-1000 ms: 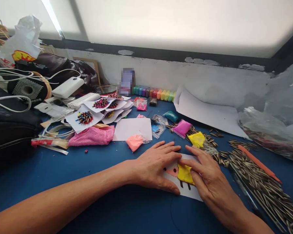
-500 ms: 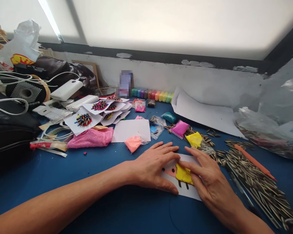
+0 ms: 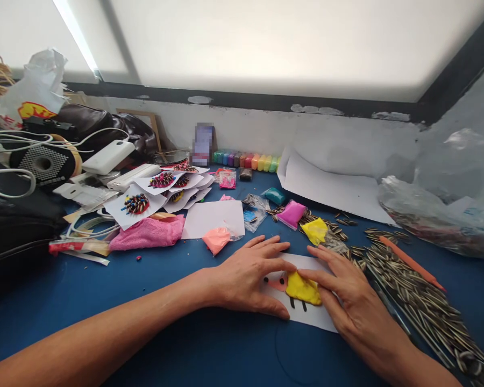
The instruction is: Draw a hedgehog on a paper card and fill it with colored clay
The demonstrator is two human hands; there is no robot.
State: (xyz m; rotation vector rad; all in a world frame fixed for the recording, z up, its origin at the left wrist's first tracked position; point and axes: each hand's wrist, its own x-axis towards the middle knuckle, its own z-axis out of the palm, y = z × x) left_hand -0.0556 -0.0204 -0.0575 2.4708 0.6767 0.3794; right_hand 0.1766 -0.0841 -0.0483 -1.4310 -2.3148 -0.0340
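A white paper (image 3: 317, 319) lies on the blue table between my hands. On it is a flattened patch of yellow clay (image 3: 302, 289), beside a pink clay shape (image 3: 275, 286) with two black dots. Two short black strokes show just below the yellow. My left hand (image 3: 250, 277) rests with spread fingers over the paper's left part, its index finger reaching to the yellow clay's top edge. From the right, my right hand (image 3: 347, 293) touches the clay with its index fingertip, the other fingers apart. Neither hand grips anything.
Striped sunflower seeds (image 3: 423, 312) are heaped at right with an orange stick tool (image 3: 413, 263). Clay packets in yellow (image 3: 315, 231), magenta (image 3: 291, 214) and orange (image 3: 216, 239) lie beyond my hands. Seed-decorated cards (image 3: 136, 205) and a pink cloth (image 3: 147, 233) are at left.
My right index fingertip has shifted left along the yellow clay's top, and more of the clay's right side shows. My left hand keeps its place on the paper. The view has turned slightly.
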